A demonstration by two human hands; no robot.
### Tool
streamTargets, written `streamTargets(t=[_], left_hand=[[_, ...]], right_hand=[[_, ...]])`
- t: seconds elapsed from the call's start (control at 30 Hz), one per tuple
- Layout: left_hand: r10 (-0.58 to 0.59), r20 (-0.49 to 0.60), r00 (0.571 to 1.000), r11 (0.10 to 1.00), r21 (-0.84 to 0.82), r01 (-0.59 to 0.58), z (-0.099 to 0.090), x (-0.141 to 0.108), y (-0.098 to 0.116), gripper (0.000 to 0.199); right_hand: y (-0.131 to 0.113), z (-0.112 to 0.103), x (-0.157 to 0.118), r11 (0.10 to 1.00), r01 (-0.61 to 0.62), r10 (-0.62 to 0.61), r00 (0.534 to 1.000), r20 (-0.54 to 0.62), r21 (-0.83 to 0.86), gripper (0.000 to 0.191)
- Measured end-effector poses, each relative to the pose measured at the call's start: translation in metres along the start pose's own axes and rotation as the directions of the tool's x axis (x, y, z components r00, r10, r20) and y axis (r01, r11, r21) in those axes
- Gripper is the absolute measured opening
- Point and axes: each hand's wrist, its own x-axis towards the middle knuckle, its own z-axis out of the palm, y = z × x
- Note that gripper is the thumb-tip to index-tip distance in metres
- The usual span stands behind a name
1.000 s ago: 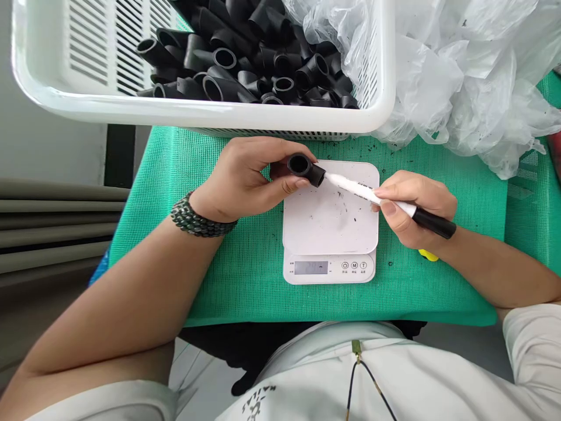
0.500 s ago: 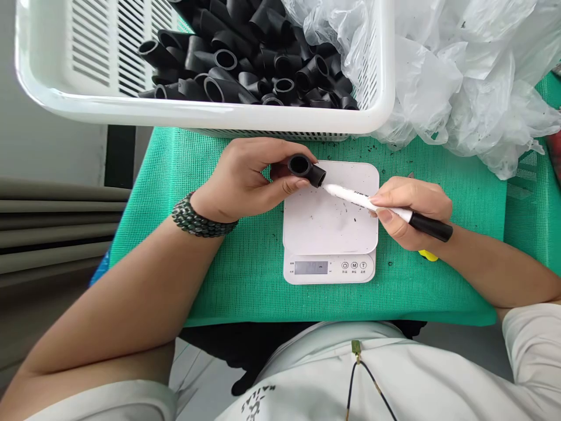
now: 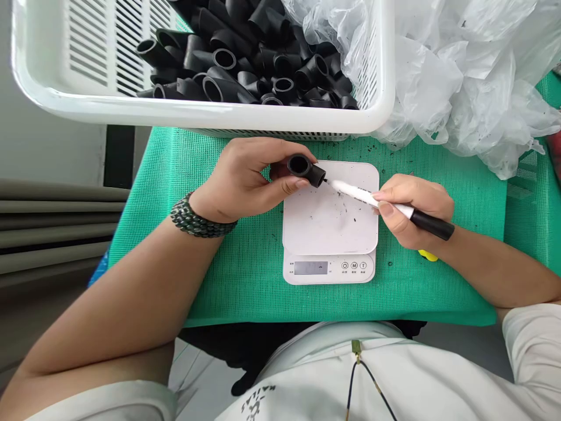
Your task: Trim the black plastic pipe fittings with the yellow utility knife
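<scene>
My left hand (image 3: pixel 258 178) pinches a short black branched pipe piece (image 3: pixel 307 169) between thumb and fingers, over the upper left corner of a white digital scale (image 3: pixel 331 225). A white pen-like tool with a black end (image 3: pixel 357 192) is gripped in my right hand (image 3: pixel 414 210). Its thin dark tip is at the lower right opening of the black piece; whether they touch I cannot tell. Small black specks lie on the scale's plate, and the digits on its display are too faint to read.
A white slatted basket (image 3: pixel 219 114) full of black pipe pieces (image 3: pixel 245 52) stands at the back. Clear plastic bags (image 3: pixel 464 88) are heaped at the back right. Something yellow (image 3: pixel 428 255) lies under my right wrist on the green mesh cloth (image 3: pixel 245 275).
The pen-like tool in my right hand has drawn back slightly to the right, and its dark tip now shows. My left hand holds the black piece nearly still.
</scene>
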Motion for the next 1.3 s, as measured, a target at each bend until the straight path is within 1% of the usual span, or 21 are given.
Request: streamTargets(t=[0.03, 0.1, 0.23, 0.33, 0.43, 0.5, 0.57, 0.67, 0.73, 0.8, 0.9, 0.97, 1.03, 1.1, 1.17, 1.23, 1.3], left_hand=[[0.001, -0.001, 1.0, 1.0, 0.002, -0.001, 0.0, -0.0001, -0.0002, 0.035], [0.002, -0.001, 1.0, 1.0, 0.005, -0.002, 0.0001, -0.0003, -0.0006, 0.034], [-0.003, 0.008, 1.0, 1.0, -0.004, 0.003, 0.0001, -0.0012, -0.001, 0.033], [-0.006, 0.007, 1.0, 1.0, 0.005, 0.006, -0.0001, -0.0017, -0.0009, 0.034], [-0.007, 0.005, 1.0, 1.0, 0.011, 0.007, -0.0003, -0.0011, -0.0005, 0.036], [-0.003, 0.004, 1.0, 1.0, -0.002, 0.003, -0.0005, -0.0003, -0.0002, 0.034], [-0.003, 0.005, 1.0, 1.0, -0.011, 0.003, -0.0006, 0.0004, 0.0, 0.033], [-0.016, 0.011, 1.0, 1.0, 0.0, 0.016, -0.0006, 0.0007, 0.0, 0.034], [-0.015, 0.008, 1.0, 1.0, -0.002, 0.015, -0.0007, 0.0004, -0.0002, 0.035], [-0.012, 0.005, 1.0, 1.0, -0.011, 0.012, -0.0009, 0.0002, -0.0002, 0.033], [-0.012, 0.01, 1.0, 1.0, -0.023, 0.012, -0.0011, 0.0001, 0.0001, 0.031], [-0.013, 0.01, 1.0, 0.999, -0.029, 0.014, -0.001, 0.0001, 0.0002, 0.031], [-0.013, 0.008, 1.0, 1.0, -0.028, 0.014, -0.0006, 0.0002, 0.0, 0.031], [-0.011, 0.004, 1.0, 1.0, -0.021, 0.012, 0.0, 0.0002, -0.0003, 0.032], [-0.013, 0.003, 1.0, 1.0, -0.016, 0.013, 0.0005, 0.0003, -0.0005, 0.034], [-0.019, 0.005, 1.0, 1.0, -0.014, 0.019, 0.0004, 0.0004, -0.0003, 0.035], [-0.018, 0.007, 1.0, 1.0, -0.017, 0.018, -0.0001, 0.0006, 0.0, 0.035]], right_hand=[[0.0001, -0.0001, -0.0001, 1.0, -0.009, 0.009, 1.0, -0.006, 0.0, 0.012], [0.001, 0.0002, -0.0001, 0.999, 0.013, -0.012, 1.0, -0.021, 0.033, 0.015], [0.0019, 0.0016, -0.0001, 0.994, 0.057, -0.058, 0.998, 0.008, 0.091, 0.015], [0.0005, 0.0011, -0.0003, 0.998, 0.025, -0.026, 0.999, 0.019, 0.055, 0.011], [0.0, 0.0, -0.0002, 1.0, -0.02, 0.02, 1.0, 0.002, 0.01, 0.012], [0.001, -0.0003, 0.0, 0.999, -0.001, 0.002, 1.0, -0.008, 0.032, 0.014], [0.0024, -0.0002, -0.0002, 0.997, 0.031, -0.032, 0.999, 0.007, 0.068, 0.016], [0.0031, -0.0004, -0.0013, 0.998, 0.022, -0.024, 0.999, 0.043, 0.051, 0.015], [0.0029, -0.0004, -0.0017, 1.0, -0.008, 0.009, 0.999, 0.033, -0.009, 0.012], [0.0028, 0.0, -0.0012, 0.999, -0.012, 0.012, 1.0, 0.004, -0.044, 0.01], [0.0035, 0.0013, 0.0015, 0.999, 0.044, -0.044, 0.999, -0.016, 0.019, 0.012], [0.0035, 0.0016, 0.0033, 0.995, 0.08, -0.081, 0.997, 0.001, 0.062, 0.017], [0.0027, 0.0014, 0.0043, 0.995, 0.078, -0.08, 0.996, 0.028, 0.055, 0.019], [0.0014, 0.0009, 0.0043, 0.998, 0.055, -0.055, 0.998, 0.028, 0.012, 0.016], [0.0005, 0.0008, 0.0038, 0.999, 0.028, -0.028, 1.0, 0.003, -0.026, 0.013], [0.0007, 0.0012, 0.0034, 0.999, 0.017, -0.018, 1.0, -0.022, -0.03, 0.013], [0.0017, 0.0019, 0.0035, 0.999, 0.047, -0.047, 0.998, -0.037, 0.006, 0.015]])
